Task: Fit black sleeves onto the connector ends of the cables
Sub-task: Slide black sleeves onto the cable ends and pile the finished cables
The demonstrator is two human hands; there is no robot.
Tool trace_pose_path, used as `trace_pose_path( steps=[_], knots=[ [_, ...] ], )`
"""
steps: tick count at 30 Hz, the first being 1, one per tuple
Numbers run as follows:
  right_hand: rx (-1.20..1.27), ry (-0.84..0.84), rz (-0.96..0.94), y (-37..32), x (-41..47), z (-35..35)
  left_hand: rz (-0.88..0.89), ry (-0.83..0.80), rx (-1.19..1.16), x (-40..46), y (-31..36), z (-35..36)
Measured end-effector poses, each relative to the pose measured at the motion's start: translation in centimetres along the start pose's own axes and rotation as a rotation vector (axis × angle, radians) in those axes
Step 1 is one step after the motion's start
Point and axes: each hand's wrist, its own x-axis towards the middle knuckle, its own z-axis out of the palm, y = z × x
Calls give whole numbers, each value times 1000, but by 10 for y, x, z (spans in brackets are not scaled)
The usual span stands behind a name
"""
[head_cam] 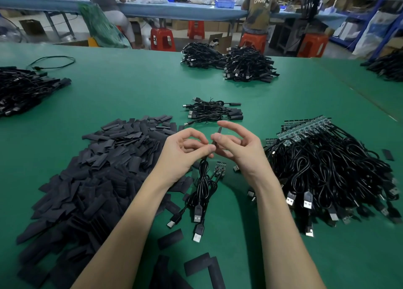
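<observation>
I see both hands raised over the middle of the green tabletop [135, 88]. My left hand [183, 151] pinches a black cable [204, 179] between thumb and fingertips; the cable hangs down, its loops and USB plugs resting on the table near the front edge. My right hand [237, 149] pinches a black sleeve [218, 136], held upright just beside the left fingertips. A big heap of loose sleeves [104, 171] covers the table's left side. A pile of cables with small green boards [327, 166] lies to the right. A small bunch of sleeved cables [213, 112] sits just beyond the hands. 2 people sit at a far bench.
</observation>
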Motion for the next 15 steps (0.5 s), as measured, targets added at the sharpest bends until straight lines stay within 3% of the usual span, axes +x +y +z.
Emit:
trace_pose_path(
  steps=[5, 15],
  knots=[
    [7, 62, -126, 3, -1, 6, -3, 25, -14, 0, 1, -1],
    [162, 143, -33, 4, 1, 8, 8, 66, 24, 1, 1, 2]
  ],
)
